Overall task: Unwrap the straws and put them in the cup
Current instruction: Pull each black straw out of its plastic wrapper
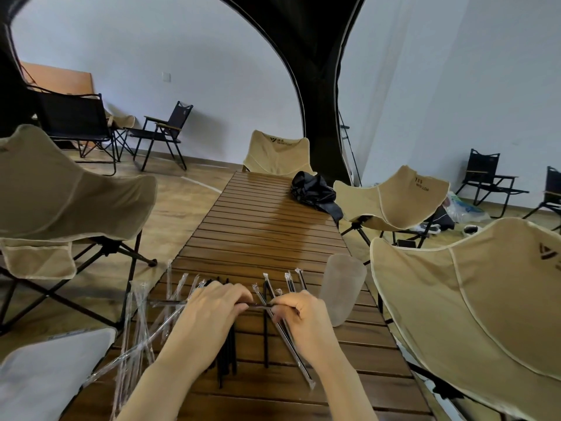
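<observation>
The held straw, in its clear wrapper, lies crosswise just above the near end of the slatted table. The left hand and the right hand each pinch it, fingers curled. Bare black straws lie under the left wrist, wrapped straws beyond the right hand, and empty wrappers to the left. The frosted cup stands just right of the hands, with nothing visible inside. A black bag sits at the far end. The beige chairs bear a logo whose print is too small to read.
</observation>
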`<state>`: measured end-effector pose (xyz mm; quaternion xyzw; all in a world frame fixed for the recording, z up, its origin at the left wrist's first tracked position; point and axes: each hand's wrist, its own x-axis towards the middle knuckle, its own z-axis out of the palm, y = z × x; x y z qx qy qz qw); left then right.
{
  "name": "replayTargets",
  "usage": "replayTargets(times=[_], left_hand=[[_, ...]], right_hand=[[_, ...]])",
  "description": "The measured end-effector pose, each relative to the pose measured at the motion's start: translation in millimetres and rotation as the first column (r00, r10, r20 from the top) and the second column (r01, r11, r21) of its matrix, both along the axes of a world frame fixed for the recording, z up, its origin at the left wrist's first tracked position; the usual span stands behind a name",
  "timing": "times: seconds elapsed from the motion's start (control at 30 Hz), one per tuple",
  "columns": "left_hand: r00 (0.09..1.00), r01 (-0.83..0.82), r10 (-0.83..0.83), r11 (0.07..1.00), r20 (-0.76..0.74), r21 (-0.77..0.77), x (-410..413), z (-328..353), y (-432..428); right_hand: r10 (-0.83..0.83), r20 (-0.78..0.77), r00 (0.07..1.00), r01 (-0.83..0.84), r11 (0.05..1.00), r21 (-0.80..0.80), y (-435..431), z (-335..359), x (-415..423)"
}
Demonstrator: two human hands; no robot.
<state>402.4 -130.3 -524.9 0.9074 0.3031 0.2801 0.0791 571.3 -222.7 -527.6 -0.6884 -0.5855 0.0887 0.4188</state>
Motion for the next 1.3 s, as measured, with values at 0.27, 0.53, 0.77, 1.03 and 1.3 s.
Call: replayTargets(times=[0.27, 0.53, 0.77, 1.03, 1.3], left_hand=[[0.972, -0.22, 0.225, 0.972, 0.061, -0.08, -49.2, -11.3, 19.7], [0.998, 0.0, 0.01, 0.984, 0.058, -0.179, -62.7, -4.0, 22.4], [0.999, -0.013, 0.006, 0.982, -0.04, -0.186, -63.2, -2.4, 22.6], [0.99, 0.015, -0.035, 0.99, -0.138, -0.144, -61.9, -0.2, 21.4], [0.987, 0.012, -0.051, 0.969, -0.154, -0.248, -54.5, 7.6, 12.2]], right_hand=[[-0.181, 0.129, 0.975, 0.174, 0.983, 0.06, -7.7, -4.8, 19.7], [-0.229, 0.067, 0.971, 0.222, 0.97, 0.102, -9.7, -2.9, 18.2], [-0.167, 0.084, 0.982, 0.155, 0.979, 0.132, -13.6, -1.0, 19.7], [-0.149, 0.066, 0.987, 0.142, 0.985, 0.093, -10.8, -2.4, 14.9], [-0.175, -0.019, 0.984, 0.176, 0.984, 0.021, -15.7, 5.4, 14.3]])
